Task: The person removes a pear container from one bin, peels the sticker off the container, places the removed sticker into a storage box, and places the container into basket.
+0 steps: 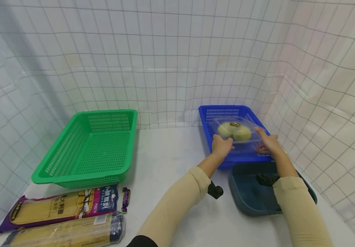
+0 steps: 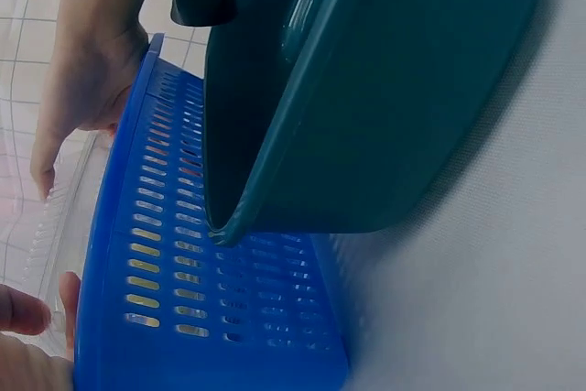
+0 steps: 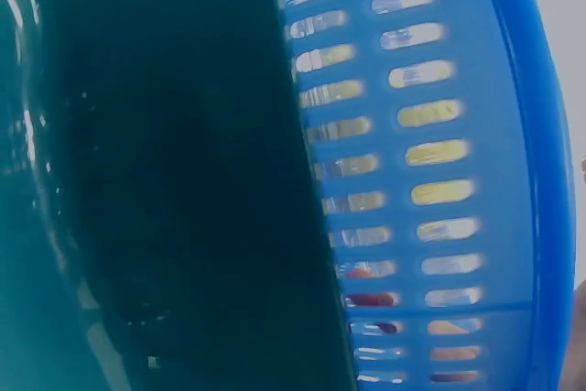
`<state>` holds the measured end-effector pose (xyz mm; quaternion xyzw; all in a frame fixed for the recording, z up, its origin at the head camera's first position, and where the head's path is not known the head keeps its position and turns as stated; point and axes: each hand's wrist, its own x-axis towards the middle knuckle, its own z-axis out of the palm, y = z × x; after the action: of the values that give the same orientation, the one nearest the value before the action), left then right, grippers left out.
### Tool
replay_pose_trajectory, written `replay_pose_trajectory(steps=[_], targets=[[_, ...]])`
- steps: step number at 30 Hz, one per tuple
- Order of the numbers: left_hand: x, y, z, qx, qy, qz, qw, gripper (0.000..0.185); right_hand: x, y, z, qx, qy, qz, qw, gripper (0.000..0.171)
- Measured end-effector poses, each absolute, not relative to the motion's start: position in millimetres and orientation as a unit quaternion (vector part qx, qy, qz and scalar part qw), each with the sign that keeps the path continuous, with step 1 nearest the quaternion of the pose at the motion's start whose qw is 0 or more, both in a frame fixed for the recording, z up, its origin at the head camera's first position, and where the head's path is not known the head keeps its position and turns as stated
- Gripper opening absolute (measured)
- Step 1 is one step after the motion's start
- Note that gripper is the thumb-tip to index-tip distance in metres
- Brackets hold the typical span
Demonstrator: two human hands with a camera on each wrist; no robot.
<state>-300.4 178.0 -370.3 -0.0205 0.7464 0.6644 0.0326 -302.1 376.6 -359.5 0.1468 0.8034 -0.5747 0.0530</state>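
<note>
Both your hands are on the clear plastic tray [image 1: 237, 132], which sits in the blue basket [image 1: 206, 116] at the far right of the table [image 1: 171, 161], close to the back wall.

Your left hand [image 1: 221, 145] grips the tray's near-left edge, fingers curled over the rim. Your right hand [image 1: 268, 143] holds the near-right side, thumb on top; the fingers underneath are not clear.

The tray holds 2 round pale yellow-green fruits [image 1: 233, 131], side by side and touching.

Just in front of the blue basket, touching or nearly touching its near wall, lies a dark teal tub [image 1: 245, 195]; your right forearm passes over it. The left wrist view shows the tub's rim against the basket's slotted wall.

On the table's left half, well apart, stands a green basket [image 1: 88, 147]. At the near-left corner lie 2 packets of spaghetti [image 1: 63, 206], 1 purple, 1 clear, parallel to the front edge. A small purple-wrapped sweet [image 1: 125, 199] lies just beside the purple packet's right end.
</note>
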Motion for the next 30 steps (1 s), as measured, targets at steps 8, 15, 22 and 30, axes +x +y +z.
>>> replay_pose_trajectory(steps=[8, 15, 22, 30], targets=[[-301, 179, -371, 0.002, 0.758, 0.652, 0.024, 0.042, -302, 378, -361, 0.155, 0.794, -0.588, 0.014, 0.109], [-300, 180, -375, 0.039, 0.767, 0.640, 0.028, 0.034, -304, 383, -355, 0.179, 0.759, -0.625, 0.024, 0.094], [-296, 178, -377, 0.056, 0.749, 0.660, 0.020, 0.037, -304, 382, -353, 0.206, 0.716, -0.666, 0.029, 0.086], [-303, 153, -363, 0.046, 0.709, 0.704, 0.005, 0.019, -297, 380, -345, 0.184, 0.680, -0.709, 0.005, 0.084]])
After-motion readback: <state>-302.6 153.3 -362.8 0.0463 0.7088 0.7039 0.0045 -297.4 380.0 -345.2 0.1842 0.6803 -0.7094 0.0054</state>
